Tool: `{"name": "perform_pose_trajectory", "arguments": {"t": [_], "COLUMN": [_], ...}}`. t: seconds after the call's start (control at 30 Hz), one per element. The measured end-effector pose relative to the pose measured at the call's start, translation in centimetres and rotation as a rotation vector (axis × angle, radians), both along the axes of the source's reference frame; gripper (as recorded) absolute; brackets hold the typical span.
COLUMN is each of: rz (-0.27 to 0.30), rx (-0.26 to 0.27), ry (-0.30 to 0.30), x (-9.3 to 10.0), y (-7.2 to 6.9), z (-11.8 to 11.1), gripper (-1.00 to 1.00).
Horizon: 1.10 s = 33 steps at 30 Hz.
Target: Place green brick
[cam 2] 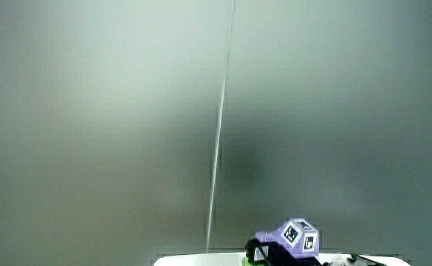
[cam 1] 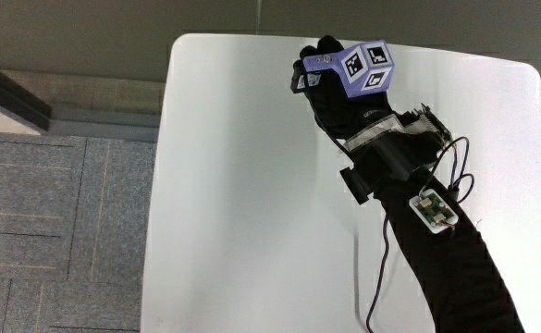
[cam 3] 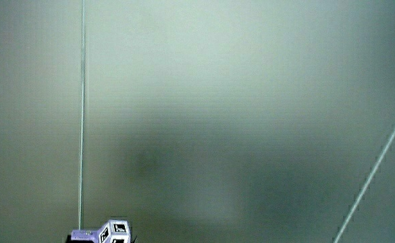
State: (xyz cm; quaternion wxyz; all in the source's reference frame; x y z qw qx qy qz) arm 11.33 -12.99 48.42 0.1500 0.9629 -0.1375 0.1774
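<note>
On the table (cam 1: 252, 185), gloved hands (cam 1: 330, 88).

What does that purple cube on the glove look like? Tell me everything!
The purple cube sits on the back of the hand, a black glove, over the white table near the edge farthest from the person. It looks like hard plastic or card, tilted so that three faces show. Each face carries a black-and-white square pattern. In both side views it pokes up in front of a pale wall.
</note>
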Motion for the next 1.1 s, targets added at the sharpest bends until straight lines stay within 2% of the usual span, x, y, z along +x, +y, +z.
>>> {"name": "perform_pose_trajectory", "arguments": {"t": [0.33,0.5,0.7,0.87,0.9,0.97,1.1], "rz": [0.009,0.025,0.03,0.03,0.027,0.023,0.012], "rx": [-0.028,-0.003,0.007,0.016,0.007,0.014,-0.007], "ry": [0.018,0.031,0.007,0.029,0.018,0.04,0.051], "x": [0.2,0.4,0.5,0.5,0.5,0.5,0.5], "y": [0.6,0.6,1.0,1.1,1.1,1.1,1.2], "z": [1.8,1.7,1.5,1.6,1.6,1.9,2.3], "gripper": [0.0,0.0,0.0,-0.15,-0.18,-0.24,-0.36]}}
